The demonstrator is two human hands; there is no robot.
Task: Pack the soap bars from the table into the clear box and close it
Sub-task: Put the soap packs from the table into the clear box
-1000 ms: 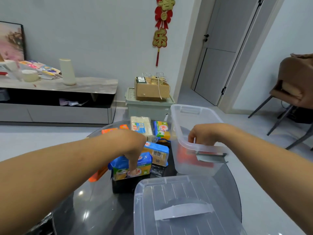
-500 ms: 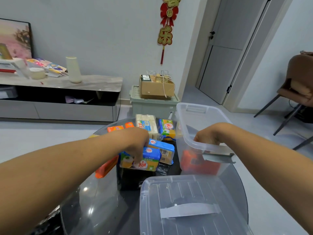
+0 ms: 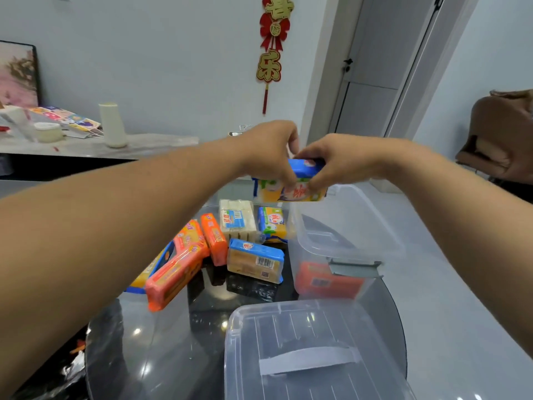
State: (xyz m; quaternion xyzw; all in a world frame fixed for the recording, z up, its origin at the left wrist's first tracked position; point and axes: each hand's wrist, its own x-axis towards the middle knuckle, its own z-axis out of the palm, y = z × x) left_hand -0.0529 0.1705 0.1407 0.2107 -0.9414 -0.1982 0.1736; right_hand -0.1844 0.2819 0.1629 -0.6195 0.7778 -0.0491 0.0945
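Left hand [image 3: 268,153] and right hand [image 3: 331,163] both grip blue-yellow wrapped soap bar [image 3: 288,189], long axis left-right, raised above far rim of clear plastic box [image 3: 360,226]. One orange bar [image 3: 326,280] inside box. Six wrapped bars on round glass table [image 3: 161,342]. Clear lid [image 3: 311,356] nearest camera.

Two bare forearms show, with no sleeve, watch, bracelet or ring on either. The left hand [image 3: 268,151] comes off a broad forearm that enters from about 8 o'clock. The right hand [image 3: 331,160] comes off a forearm that enters from about 4 o'clock. No gloves are worn. The fingers [image 3: 288,177] are short and rounded, and the nails are mostly hidden.
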